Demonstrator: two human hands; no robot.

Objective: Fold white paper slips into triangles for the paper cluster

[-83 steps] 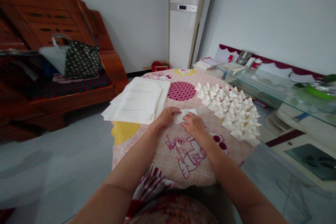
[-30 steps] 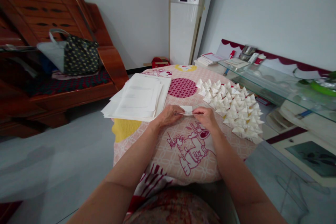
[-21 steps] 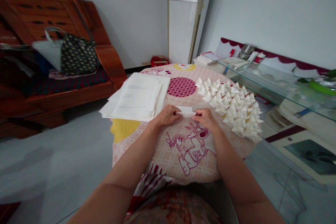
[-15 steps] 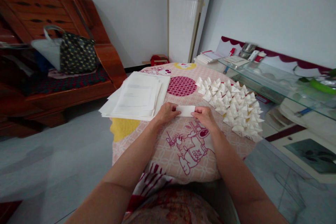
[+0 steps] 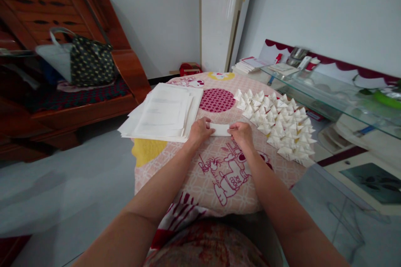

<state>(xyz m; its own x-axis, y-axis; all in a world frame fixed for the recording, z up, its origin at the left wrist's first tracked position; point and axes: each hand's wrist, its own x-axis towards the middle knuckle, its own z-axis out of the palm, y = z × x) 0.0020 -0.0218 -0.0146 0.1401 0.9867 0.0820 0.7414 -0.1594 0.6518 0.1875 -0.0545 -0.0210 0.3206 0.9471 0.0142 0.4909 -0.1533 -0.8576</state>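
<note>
Between my two hands is a small folded strip of white paper (image 5: pixel 219 129), held level just over the table. My left hand (image 5: pixel 200 130) pinches its left end, thumb in front and fingers behind. At the other end my right hand (image 5: pixel 242 134) pinches the strip in the same way. A stack of white paper sheets (image 5: pixel 161 112) lies just beyond my left hand. To the right of my right hand stand rows of small folded paper boats (image 5: pixel 275 119), set close together.
The round table has a pink patterned tablecloth (image 5: pixel 200 183). A glass-topped stand (image 5: pixel 326 100) with cups and papers stands close on the right. A wooden bench (image 5: pixel 125 77) with a dotted bag (image 5: pixel 90 61) is at the left. A tall white air conditioner (image 5: pixel 217 25) stands behind.
My right hand has shifted slightly left and its fingers have closed further over the strip's end. The strip stays between both hands. The view has tilted a little.
</note>
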